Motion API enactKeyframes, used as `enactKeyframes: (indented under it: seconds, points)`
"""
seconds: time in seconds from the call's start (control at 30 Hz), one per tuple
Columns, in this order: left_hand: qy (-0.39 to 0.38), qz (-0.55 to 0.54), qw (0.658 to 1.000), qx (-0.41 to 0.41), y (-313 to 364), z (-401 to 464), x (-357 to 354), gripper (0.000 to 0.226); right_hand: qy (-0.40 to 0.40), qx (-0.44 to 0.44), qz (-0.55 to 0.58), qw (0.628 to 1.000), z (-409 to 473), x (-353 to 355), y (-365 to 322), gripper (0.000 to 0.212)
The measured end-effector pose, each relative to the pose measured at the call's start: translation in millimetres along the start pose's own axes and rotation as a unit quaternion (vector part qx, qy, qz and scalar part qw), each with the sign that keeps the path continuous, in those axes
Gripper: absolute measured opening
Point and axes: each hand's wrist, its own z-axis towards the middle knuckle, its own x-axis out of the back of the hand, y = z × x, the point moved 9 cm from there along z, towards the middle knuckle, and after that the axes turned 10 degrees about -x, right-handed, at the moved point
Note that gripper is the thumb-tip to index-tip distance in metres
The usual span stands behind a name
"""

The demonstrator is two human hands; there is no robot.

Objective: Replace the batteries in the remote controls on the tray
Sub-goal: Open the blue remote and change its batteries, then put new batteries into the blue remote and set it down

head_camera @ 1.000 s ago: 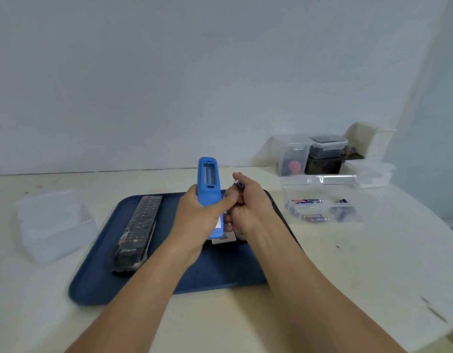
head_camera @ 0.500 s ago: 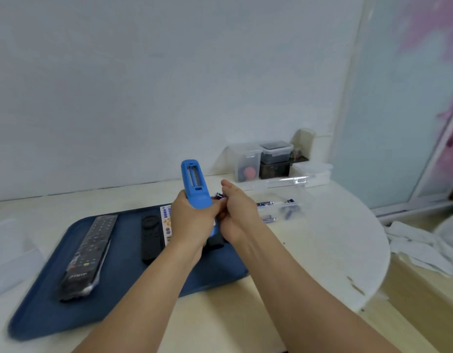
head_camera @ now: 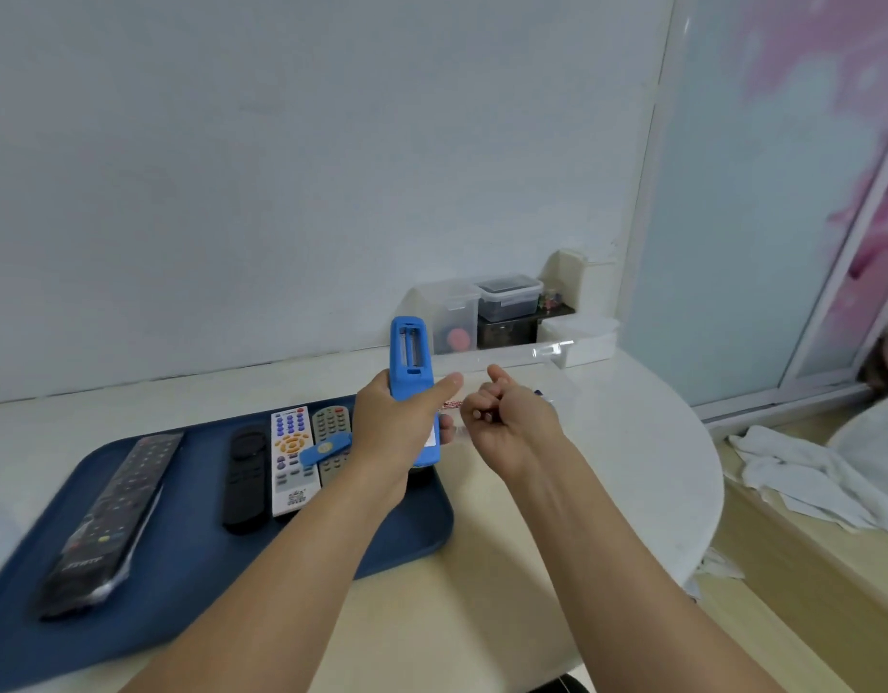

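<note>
My left hand [head_camera: 397,432] grips a blue-sleeved remote [head_camera: 410,357] upright over the tray's right end, its open battery bay facing me. My right hand [head_camera: 512,422] is just to its right, apart from it, fingers curled into a fist with the thumb up; the battery it pinched a moment ago is hidden inside. On the blue tray [head_camera: 407,532] lie a plastic-wrapped black remote [head_camera: 107,517], a slim black remote [head_camera: 244,477], a white remote [head_camera: 291,457] and a grey remote [head_camera: 332,432]. A blue battery cover [head_camera: 324,448] rests on the grey remote.
A clear box [head_camera: 552,350] holding batteries stands behind my right hand. Lidded containers [head_camera: 507,297] line the wall at the back right. The table's rounded edge [head_camera: 707,492] drops off on the right, with a white cloth [head_camera: 802,477] on the floor beyond.
My right hand has drawn away to the right from the blue remote, still curled. The view has swung right, bringing more remotes on the tray into sight.
</note>
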Motion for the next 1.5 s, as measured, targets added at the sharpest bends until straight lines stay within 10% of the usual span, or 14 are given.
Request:
enactKeyframes:
  seconds: [0.47,0.9,1.03,1.23,1.5]
  points:
    - [-0.025,-0.109,0.992,0.058,-0.6,14.5,-14.3,0.025,0.104,0.033,-0.021,0.994,1.3,-8.2,-68.2,0.028]
    - [0.024,-0.093,0.995,0.031,16.7,6.7,43.1,0.010,-0.026,-0.044,0.064,0.997,-39.4,-25.7,13.8,0.064]
    - [0.085,-0.026,0.996,-0.001,43.1,1.1,124.1,0.012,-0.126,-0.085,-0.113,0.982,-63.0,-75.5,110.7,0.024]
    - [0.220,0.120,0.966,-0.057,87.9,-23.6,301.4,0.017,-0.235,0.088,-0.572,0.781,-65.9,-172.8,213.4,0.011]
    - [0.442,0.312,0.839,-0.056,95.9,-101.3,501.5,0.043,-0.361,0.330,-0.770,0.409,-85.3,-253.4,353.0,0.025]
